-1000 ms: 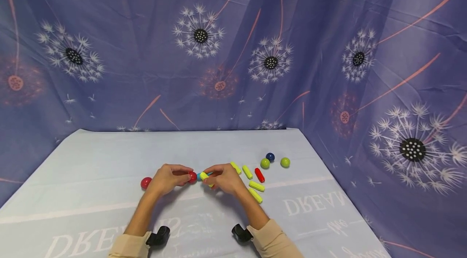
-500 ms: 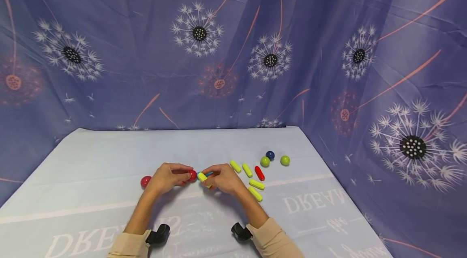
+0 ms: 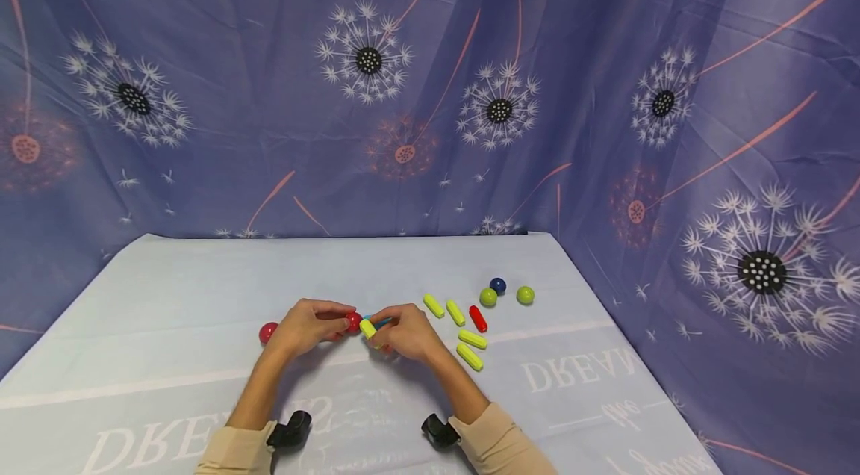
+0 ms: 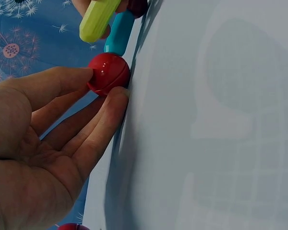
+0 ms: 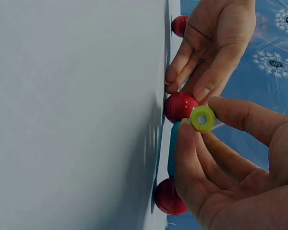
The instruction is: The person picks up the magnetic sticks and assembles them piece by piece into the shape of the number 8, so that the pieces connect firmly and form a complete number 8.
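Note:
My left hand (image 3: 302,327) pinches a glossy red ball (image 4: 108,73) between thumb and fingers, low over the table. A blue rod (image 4: 119,34) runs from that ball to a second, darker-looking red ball (image 5: 171,196), which the right hand hides in the head view. Between thumb and fingertips my right hand (image 3: 408,333) holds a yellow-green magnetic rod (image 3: 367,328). Its free end, with a round metal disc in it, points at the first red ball; whether they touch I cannot tell. Another red ball (image 3: 268,332) lies left of my left hand.
Several yellow-green rods (image 3: 469,356) and a red rod (image 3: 478,319) lie right of my right hand. Behind them are two green balls (image 3: 525,295) and a dark blue ball (image 3: 497,285). A patterned purple curtain (image 3: 403,87) borders the white-covered table (image 3: 201,273).
My right hand has shifted slightly left, bringing the yellow-green rod's free end closer to the red ball. The left hand and its ball have stayed almost still.

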`<state>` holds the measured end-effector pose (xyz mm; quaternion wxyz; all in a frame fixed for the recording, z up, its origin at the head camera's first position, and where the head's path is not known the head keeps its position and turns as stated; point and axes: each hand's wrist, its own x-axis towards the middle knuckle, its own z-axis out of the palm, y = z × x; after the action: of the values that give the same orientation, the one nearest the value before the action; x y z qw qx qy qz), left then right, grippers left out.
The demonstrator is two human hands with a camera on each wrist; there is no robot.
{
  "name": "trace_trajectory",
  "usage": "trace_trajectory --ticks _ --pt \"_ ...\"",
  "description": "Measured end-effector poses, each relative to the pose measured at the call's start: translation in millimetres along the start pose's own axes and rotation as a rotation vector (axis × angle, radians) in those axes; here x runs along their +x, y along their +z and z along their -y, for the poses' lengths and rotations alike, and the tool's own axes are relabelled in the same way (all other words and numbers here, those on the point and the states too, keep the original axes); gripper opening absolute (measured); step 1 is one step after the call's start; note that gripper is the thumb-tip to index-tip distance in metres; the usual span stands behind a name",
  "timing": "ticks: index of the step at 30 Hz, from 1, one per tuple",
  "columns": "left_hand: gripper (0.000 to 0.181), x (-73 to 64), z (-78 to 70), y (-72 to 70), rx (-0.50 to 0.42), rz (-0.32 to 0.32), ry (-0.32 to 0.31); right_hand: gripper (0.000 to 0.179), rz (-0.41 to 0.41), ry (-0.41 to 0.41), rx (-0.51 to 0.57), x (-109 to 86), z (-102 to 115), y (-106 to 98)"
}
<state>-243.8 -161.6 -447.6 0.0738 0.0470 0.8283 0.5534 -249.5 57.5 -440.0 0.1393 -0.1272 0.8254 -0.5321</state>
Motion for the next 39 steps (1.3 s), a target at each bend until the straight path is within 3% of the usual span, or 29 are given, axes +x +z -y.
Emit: trace_trajectory --ticks 25,33,39 --pt "0.030 -1.2 -0.6 0.5 0.027 -0.004 -0.008 0.024 0.070 0.018 -0.026 0.3 -1.7 6.8" --pt "0.028 -0.2 -1.8 0.5 0.032 -0.014 0.004 0.027 0.092 0.022 -0.121 -0.2 1.6 2.8" --pt "0.028 -0.2 -0.8 1.3 0.022 -0.012 0.005 0.024 0.092 0.034 -0.127 -2.4 2.5 1.2"
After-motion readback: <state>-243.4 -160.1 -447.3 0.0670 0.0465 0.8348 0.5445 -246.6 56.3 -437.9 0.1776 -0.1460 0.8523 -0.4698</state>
